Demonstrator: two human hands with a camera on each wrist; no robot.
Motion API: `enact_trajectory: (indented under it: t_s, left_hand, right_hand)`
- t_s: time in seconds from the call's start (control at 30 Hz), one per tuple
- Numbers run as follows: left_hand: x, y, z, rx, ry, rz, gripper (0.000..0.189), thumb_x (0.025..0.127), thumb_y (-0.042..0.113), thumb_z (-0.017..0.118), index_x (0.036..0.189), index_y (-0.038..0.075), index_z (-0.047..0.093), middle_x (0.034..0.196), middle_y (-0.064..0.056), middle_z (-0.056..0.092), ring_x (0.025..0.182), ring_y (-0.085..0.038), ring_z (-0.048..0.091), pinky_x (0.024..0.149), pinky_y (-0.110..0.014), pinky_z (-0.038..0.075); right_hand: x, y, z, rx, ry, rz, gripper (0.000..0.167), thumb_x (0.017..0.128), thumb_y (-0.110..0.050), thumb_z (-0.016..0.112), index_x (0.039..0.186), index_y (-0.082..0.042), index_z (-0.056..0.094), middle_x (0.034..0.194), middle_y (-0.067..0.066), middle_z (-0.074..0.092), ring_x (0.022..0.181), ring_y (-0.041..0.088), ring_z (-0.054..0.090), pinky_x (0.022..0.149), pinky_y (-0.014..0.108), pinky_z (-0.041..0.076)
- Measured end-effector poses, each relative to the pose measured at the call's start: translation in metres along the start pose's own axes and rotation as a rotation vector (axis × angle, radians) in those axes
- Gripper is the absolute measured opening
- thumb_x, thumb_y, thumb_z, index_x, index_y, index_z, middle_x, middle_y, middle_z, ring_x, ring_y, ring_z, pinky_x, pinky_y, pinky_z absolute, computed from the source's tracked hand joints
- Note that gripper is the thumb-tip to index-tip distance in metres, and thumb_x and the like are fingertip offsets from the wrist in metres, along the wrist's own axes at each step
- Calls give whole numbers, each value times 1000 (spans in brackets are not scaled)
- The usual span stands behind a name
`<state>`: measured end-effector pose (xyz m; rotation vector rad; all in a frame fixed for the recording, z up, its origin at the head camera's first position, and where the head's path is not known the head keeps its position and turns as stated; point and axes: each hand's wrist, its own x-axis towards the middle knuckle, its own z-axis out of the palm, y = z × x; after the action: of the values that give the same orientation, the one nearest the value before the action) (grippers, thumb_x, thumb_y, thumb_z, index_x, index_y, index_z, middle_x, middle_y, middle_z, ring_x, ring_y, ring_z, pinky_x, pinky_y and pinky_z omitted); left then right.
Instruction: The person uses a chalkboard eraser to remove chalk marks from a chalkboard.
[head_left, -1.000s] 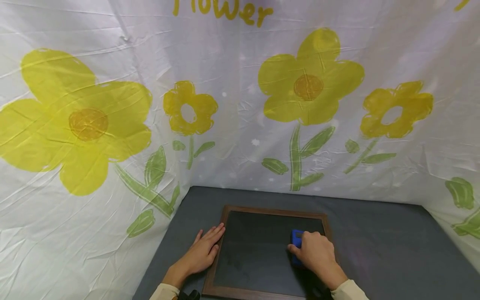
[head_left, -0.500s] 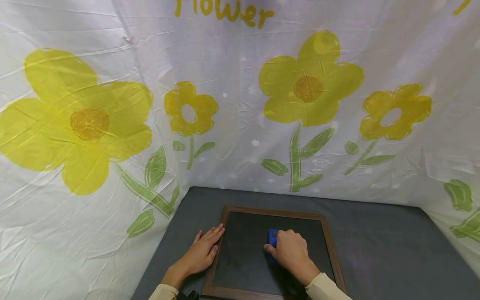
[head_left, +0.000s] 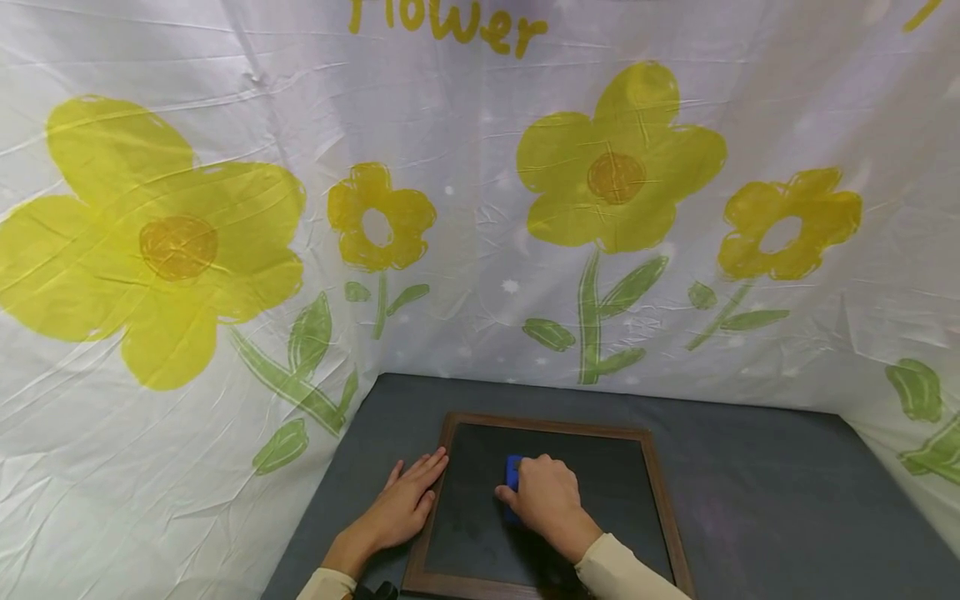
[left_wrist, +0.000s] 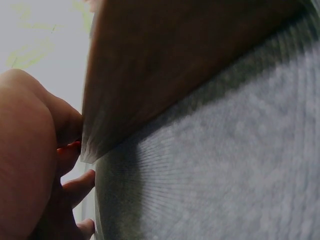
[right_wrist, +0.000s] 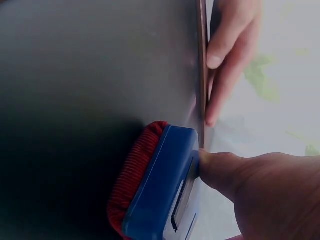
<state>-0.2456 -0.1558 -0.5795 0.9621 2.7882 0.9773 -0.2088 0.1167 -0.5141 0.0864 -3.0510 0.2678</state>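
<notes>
A blackboard (head_left: 472, 492) in a brown wooden frame lies flat on the grey table. My right hand (head_left: 550, 497) grips a blue eraser (head_left: 513, 473) over the left-middle part of the board. In the right wrist view the eraser (right_wrist: 162, 180) shows a blue body and a ribbed red pad facing the black surface, with the thumb against its top. Fingers stretched out, my left hand (head_left: 405, 502) rests along the board's left edge. The left wrist view shows that hand (left_wrist: 30, 150) beside the wooden frame (left_wrist: 130, 70).
Dark grey cloth covers the table (head_left: 757, 492). Behind and to the left hangs a white curtain (head_left: 465, 317) printed with yellow flowers and green leaves. A small black object (head_left: 386, 592) shows by the left wrist at the lower edge.
My right hand has slid left across the board with the eraser, from near the right frame to left of the middle. The left hand has stayed at the left edge.
</notes>
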Motion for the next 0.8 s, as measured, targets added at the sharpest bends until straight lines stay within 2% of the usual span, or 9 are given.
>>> enact_trajectory:
  t_s: [0.2,0.43,0.53,0.8]
  left_hand:
    - [1,3,-1,26,-27,-42,59,110,5,55,168,3,43,178,-12,37,162,-46,37,124,-82,14]
    - [1,0,1,33,-4,-16,58,109,7,56,166,2,46,176,-15,40,159,-48,41,121,-84,18]
    - [1,1,0,38,-14,-24,58,109,7,55,167,3,45,177,-14,38,160,-47,39,122,-83,17]
    - [2,2,-1,38,-42,-43,58,111,7,53,168,5,43,178,-11,35,163,-45,36,125,-83,13]
  right_hand:
    - [6,-22,4,-5,-17,-35,58,90,-62,84,101,-5,83,79,12,72,63,27,68,54,40,60]
    - [13,-41,10,-13,-26,-74,57,91,-64,81,99,-7,84,78,10,73,61,25,68,53,38,59]
    - [15,-49,12,-27,-33,-87,58,92,-66,80,101,-9,85,80,10,75,62,26,70,54,38,60]
    - [21,-70,12,-47,-103,-118,63,93,-69,76,117,-11,84,97,12,81,75,29,76,59,39,63]
